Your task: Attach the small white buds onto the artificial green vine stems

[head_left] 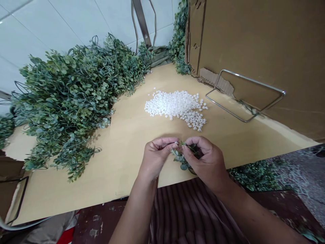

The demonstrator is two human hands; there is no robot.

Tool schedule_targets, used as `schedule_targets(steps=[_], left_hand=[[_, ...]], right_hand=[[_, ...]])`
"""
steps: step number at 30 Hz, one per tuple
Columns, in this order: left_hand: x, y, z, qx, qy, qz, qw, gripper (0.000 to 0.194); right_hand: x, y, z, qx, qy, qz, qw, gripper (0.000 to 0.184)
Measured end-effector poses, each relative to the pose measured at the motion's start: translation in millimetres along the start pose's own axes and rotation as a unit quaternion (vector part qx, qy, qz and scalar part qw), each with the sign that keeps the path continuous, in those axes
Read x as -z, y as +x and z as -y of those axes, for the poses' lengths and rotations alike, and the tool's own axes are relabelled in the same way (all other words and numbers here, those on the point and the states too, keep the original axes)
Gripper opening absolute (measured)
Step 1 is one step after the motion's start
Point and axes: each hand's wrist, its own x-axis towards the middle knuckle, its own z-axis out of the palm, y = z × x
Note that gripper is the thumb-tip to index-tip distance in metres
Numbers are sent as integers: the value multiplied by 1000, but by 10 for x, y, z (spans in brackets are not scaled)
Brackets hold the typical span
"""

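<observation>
Close to the table's front edge, my right hand (pixel 207 157) is closed around a sprig of artificial greenery (pixel 184 162), its leaves hanging down below my fingers. My left hand (pixel 161 154) meets it from the left, thumb and forefinger pinched at the sprig's tip. A tiny pale piece seems to sit in that pinch, too small to make out well. Just beyond both hands lies a loose pile of small white plastic pieces (pixel 175 105). To the left, a large heap of artificial leafy stems (pixel 76 84) covers much of the table.
A cardboard box (pixel 254 44) walls off the right side, with a bent metal wire frame (pixel 251 79) leaning by it. More greenery (pixel 256 176) lies below the tan tabletop (pixel 122 145) at right. White tiles (pixel 71 20) stand behind.
</observation>
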Motion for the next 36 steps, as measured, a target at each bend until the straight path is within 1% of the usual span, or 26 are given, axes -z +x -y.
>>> schedule_targets(steps=[5,10,17,24,27,32,36], left_hand=[[-11,-4,-8,-3,16,-4,1000,18],[-22,-18,-15,-10,35,-14,999,15],[-26,-18,-20,-26,40,0,999,17],[-63,6,20,-45,53,-16,997,15],[-94,10,33,-50,43,-21,998,13],[-109,15,17,-40,19,-40,998,15],[-84,22,8,-33,10,-36,999,18]], right_hand=[[-6,9,8,10,-11,5,1000,6],[-3,23,-14,22,-8,25,999,5],[14,50,-13,-6,39,35,999,9],[-19,53,-40,7,7,12,1000,9],[-38,49,-46,17,-1,5,1000,8],[-88,55,-65,16,16,4,1000,6],[-106,65,-76,12,22,-4,1000,6]])
